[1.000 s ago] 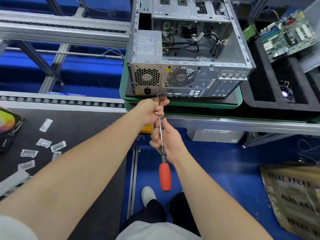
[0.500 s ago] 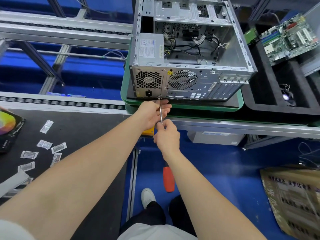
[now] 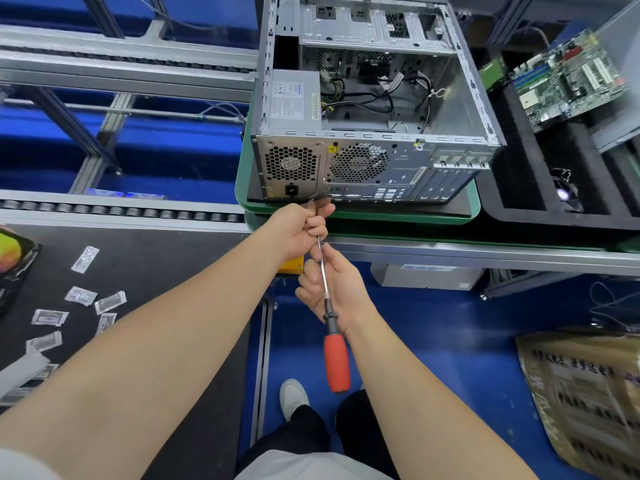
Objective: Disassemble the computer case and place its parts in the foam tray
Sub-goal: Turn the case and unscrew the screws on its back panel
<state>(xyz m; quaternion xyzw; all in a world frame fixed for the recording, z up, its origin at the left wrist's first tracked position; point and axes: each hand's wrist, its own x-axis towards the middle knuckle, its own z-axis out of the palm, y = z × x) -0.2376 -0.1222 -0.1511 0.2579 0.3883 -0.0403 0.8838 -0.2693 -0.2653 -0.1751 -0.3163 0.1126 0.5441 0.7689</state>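
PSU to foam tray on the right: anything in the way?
Case is open on top, so nothing covers the power supply. Its black cables run into the case, whose right wall stands between it and the foam tray. A motherboard occupies the far slot.

computer case: just beyond the left grip
screwdriver: through both grips, handle sticking out behind the right grip
foam tray: right of the grips; motherboard in it
packets: on the bench, well left of the grips
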